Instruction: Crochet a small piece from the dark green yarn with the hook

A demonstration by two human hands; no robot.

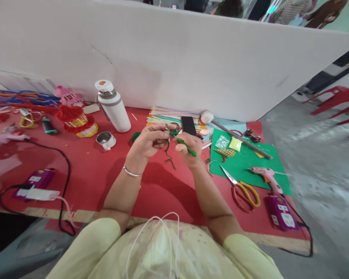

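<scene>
Pinching green yarn [173, 133] between fingertips, the left hand [148, 141] meets the right hand [190, 147], its fingers closed around a green tool [189, 148], over the tabletop [159, 186]. Red surface shows from below them to the front edge. Phone [188, 126] lies toward the back edge, cup [106, 140] left, scissors [241, 189] toward the front right corner.

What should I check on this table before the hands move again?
1. Left hand grips the green yarn: ok.
2. Right hand holds the green-handled tool: ok.
3. Scissors lie apart from both hands: ok.
4. Metal-lined cup stands upright: ok.
5. Black cord at the right kept on the table: not ok, it loops past the edge.
6. Glue gun on the right is cool: cannot tell.
</scene>
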